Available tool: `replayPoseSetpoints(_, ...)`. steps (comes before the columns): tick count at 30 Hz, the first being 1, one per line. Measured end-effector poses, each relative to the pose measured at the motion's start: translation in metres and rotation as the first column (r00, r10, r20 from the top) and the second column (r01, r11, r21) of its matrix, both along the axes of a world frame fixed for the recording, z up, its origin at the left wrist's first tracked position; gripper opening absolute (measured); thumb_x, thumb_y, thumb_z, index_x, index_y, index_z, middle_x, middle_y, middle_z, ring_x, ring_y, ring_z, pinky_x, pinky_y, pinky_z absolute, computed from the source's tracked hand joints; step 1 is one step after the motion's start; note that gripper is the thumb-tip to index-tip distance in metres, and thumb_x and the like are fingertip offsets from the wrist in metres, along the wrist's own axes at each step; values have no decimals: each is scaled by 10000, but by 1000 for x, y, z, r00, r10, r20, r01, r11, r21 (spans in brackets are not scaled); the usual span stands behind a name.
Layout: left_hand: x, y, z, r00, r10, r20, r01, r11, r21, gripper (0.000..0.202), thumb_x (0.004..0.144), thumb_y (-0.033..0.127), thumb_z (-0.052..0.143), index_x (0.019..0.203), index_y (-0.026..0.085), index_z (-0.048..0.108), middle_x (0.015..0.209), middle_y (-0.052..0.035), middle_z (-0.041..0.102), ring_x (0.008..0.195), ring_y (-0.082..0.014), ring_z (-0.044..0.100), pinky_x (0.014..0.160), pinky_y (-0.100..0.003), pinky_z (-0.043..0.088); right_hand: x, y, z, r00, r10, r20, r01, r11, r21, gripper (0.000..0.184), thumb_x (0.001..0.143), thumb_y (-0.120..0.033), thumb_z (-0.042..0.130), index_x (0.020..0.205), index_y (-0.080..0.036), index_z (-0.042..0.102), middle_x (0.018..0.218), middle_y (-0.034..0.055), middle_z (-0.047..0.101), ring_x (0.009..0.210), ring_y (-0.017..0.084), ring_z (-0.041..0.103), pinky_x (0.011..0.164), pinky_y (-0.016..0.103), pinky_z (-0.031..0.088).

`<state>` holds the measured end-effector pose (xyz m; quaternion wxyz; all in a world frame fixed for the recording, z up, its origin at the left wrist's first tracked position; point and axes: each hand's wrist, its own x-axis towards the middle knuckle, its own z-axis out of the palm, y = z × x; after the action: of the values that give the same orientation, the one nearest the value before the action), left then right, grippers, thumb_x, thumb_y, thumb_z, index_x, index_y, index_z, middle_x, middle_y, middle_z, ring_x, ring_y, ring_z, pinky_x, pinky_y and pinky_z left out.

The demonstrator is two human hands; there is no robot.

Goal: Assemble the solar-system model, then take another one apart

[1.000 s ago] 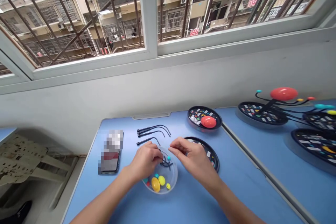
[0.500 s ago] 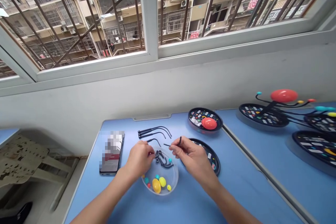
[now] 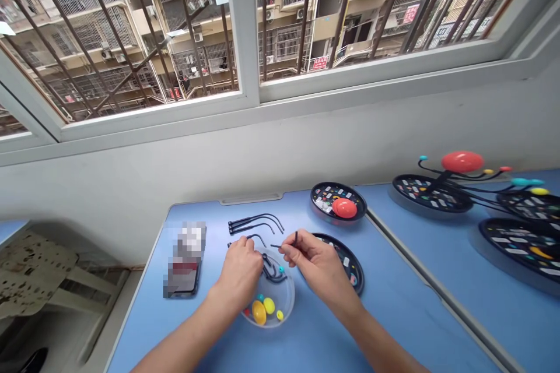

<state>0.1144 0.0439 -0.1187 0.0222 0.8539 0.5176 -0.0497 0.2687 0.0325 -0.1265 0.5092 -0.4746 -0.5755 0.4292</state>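
Observation:
My right hand (image 3: 317, 259) is closed in a pinch on a thin black rod (image 3: 275, 246), whose tip sticks out to the left above the bowl's far rim. My left hand (image 3: 240, 271) is at the left side of a clear plastic bowl (image 3: 292, 298), fingers curled down by the rim; whatever they grip is hidden. In the bowl lie several bent black rods (image 3: 275, 278), a yellow ball (image 3: 268, 305), an orange half shell (image 3: 259, 313) and small coloured beads. Behind the left hand, more black curved rods (image 3: 258, 222) rest on the table.
A phone (image 3: 186, 262) lies at the left. A round black base (image 3: 359, 274) sits partly behind my right hand, and another base holds red half shells (image 3: 345, 208). On the right-hand table stand a model with a red ball (image 3: 462, 161) and further bases (image 3: 520, 250).
My left hand has shifted slightly right, with its fingers turned further down over the bowl's edge. My right hand keeps its pinch on the rod. The whole view has shifted a little.

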Motion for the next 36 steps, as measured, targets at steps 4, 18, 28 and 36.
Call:
replayPoseSetpoints(4, 9, 1, -3, 998, -40, -40, 40, 999, 4, 227, 744, 4, 471, 731, 100, 676, 810, -160, 605, 856, -275, 514, 697, -358, 389, 0, 0, -1, 1000, 15, -27, -16, 1000, -18, 163, 778, -319, 556, 676, -197, 522, 605, -15, 544, 563, 131, 510, 523, 231, 444)
replayPoseSetpoints(18, -22, -15, -3, 242, 507, 827, -15, 855, -519, 137, 683, 247, 556, 761, 140, 591, 607, 6, 547, 546, -105, 458, 521, -217, 380, -2, 1, 9, 973, 130, -190, -163, 972, -169, 302, 740, -465, 623, 697, -192, 499, 642, 7, 598, 552, 134, 544, 538, 262, 460)
replayPoseSetpoints(28, -35, -16, -5, 12, 523, 853, 40, 852, -523, 205, 677, 292, 662, 792, 123, 656, 595, 22, 466, 567, -84, 373, 533, -201, 319, -8, -9, 7, 951, 262, -166, -300, 914, -272, 234, 759, -326, 562, 934, -207, 462, 537, -74, 466, 514, 105, 434, 485, 210, 324)
replayPoseSetpoints(36, -26, -26, -5, 151, 373, 916, 4, 926, -378, 131, 679, 212, 626, 755, 125, 686, 594, 5, 493, 539, -90, 404, 511, -206, 344, -15, -11, 5, 930, 309, -200, -361, 873, -328, 76, 673, -226, 540, 696, -193, 476, 402, -114, 347, 400, 59, 275, 412, 186, 233)
